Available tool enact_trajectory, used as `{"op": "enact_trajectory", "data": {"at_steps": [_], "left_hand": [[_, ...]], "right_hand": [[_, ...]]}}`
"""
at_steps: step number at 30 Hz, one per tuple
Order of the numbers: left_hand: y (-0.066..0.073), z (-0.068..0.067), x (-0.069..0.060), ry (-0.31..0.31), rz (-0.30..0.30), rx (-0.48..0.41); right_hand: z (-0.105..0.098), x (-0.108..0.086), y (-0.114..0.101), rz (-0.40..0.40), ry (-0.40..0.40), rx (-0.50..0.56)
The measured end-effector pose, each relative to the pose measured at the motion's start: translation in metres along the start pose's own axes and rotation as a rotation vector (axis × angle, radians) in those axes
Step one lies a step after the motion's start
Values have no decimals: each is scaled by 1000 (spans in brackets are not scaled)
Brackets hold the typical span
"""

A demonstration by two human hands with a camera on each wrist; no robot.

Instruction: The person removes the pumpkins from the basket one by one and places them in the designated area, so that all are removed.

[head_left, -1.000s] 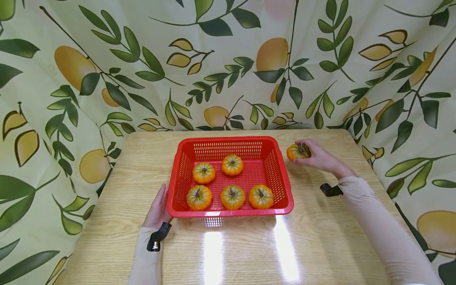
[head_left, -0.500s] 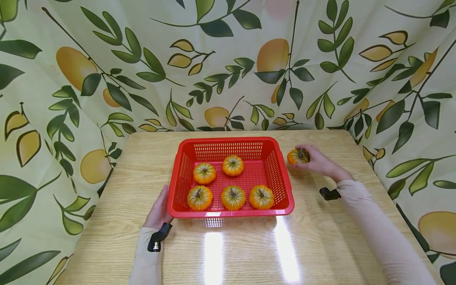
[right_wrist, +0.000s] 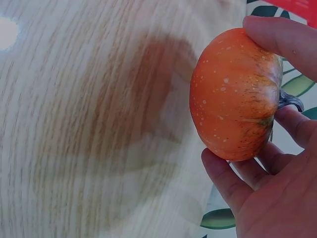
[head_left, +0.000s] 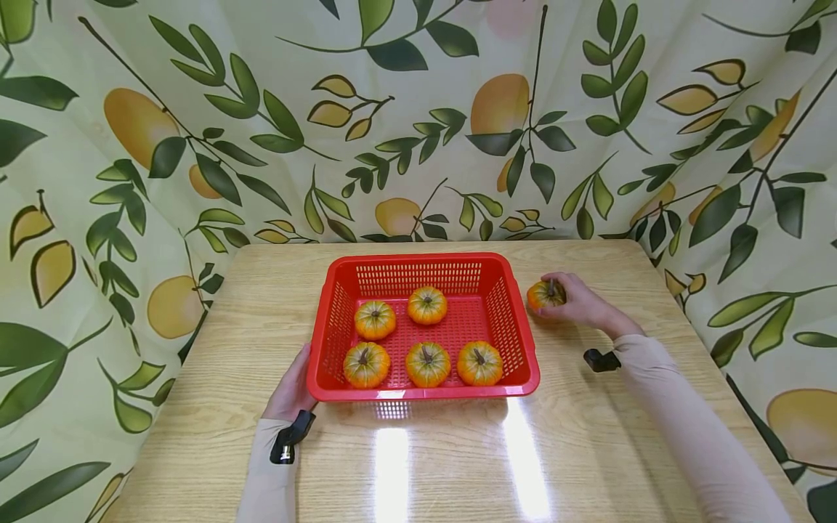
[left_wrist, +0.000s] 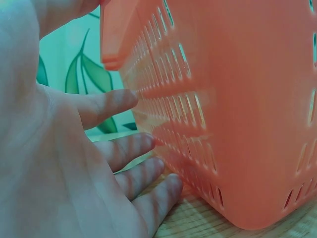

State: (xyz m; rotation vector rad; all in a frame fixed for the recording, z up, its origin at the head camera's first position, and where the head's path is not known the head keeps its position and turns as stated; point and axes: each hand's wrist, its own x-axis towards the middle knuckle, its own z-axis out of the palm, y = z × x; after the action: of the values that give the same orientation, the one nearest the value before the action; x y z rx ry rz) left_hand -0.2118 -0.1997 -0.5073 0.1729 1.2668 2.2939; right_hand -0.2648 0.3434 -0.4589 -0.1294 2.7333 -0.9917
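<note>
Just right of the red plastic basket (head_left: 418, 394), my right hand (head_left: 583, 302) grips a small orange-and-green pumpkin (head_left: 539, 294) between thumb and fingers. The right wrist view shows this pumpkin (right_wrist: 230, 94) from the side, its dark stem toward the palm, apparently a little above the table. At the basket's near left corner is my left hand (head_left: 290, 388). Its fingers reach out fairly straight in the left wrist view, tips at the slotted basket wall (left_wrist: 247, 109), with the thumb up by the rim. Several similar pumpkins (head_left: 428, 364) sit inside the basket, stems up.
The basket stands on a pale wooden table (head_left: 458, 457) with bright light reflections at the front. A leaf-and-fruit patterned curtain (head_left: 418, 131) rises behind the table and along both sides. Each wrist wears a small black camera (head_left: 601, 360).
My right hand has come slightly down and nearer with the pumpkin, still beside the basket. The left hand and the basket keep their places.
</note>
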Motion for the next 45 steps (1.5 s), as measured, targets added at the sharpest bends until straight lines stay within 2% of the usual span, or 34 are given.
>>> {"op": "enact_trajectory", "data": {"at_steps": [9, 23, 26, 30, 33, 40, 45], "left_hand": [[-1, 0, -1, 27, -7, 5], [0, -2, 0, -59, 28, -38], [-1, -2, 0, -31, 26, -32], [-2, 0, -2, 52, 9, -4], [-3, -1, -2, 73, 6, 0], [-3, -6, -1, -35, 56, -70], [-3, -11, 2, -80, 87, -155]], "right_hand": [[4, 1, 1, 12, 13, -8], [10, 6, 8, 28, -11, -21], [10, 7, 7, 34, -14, -15], [11, 7, 7, 31, -18, -17], [12, 7, 7, 32, -19, -14], [12, 7, 6, 25, -14, -11], [12, 7, 6, 35, -19, -18]]}}
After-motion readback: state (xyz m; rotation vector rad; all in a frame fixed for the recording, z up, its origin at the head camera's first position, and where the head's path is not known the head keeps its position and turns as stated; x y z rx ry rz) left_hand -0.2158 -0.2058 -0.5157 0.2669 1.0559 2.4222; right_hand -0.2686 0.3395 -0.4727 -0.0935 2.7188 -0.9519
